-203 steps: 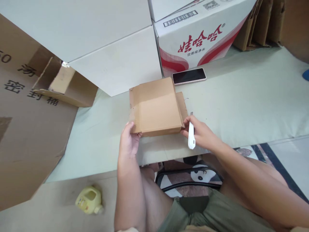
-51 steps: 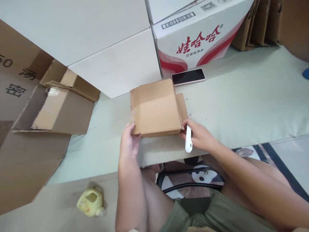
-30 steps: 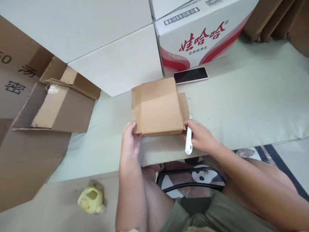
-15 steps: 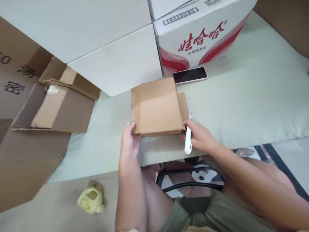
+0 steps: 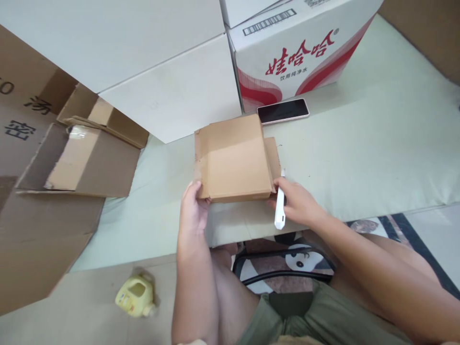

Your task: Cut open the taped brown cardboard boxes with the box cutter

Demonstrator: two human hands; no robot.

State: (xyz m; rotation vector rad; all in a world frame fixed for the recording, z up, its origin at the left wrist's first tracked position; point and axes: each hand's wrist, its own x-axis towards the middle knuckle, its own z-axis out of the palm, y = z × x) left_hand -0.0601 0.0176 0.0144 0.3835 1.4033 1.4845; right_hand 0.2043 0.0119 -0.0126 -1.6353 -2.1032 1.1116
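A small flat brown cardboard box [image 5: 235, 158] lies on the pale green table [image 5: 359, 153] in front of me. My left hand [image 5: 193, 211] grips its near left corner, fingers closed on the edge. My right hand [image 5: 296, 203] is closed around a white utility knife [image 5: 280, 208] and rests against the box's near right corner, where a side flap sticks out.
A phone [image 5: 283, 110] lies just behind the box. A white and red printed carton [image 5: 298, 48] and large white boxes [image 5: 143, 62] stand at the back. An opened brown carton [image 5: 82, 158] lies at left. A yellow jug [image 5: 134, 297] sits on the floor.
Over the last second almost nothing has moved; both hands stay on the box's near corners. Since the earliest frame, the opened brown carton at left has been laid down and spread out.
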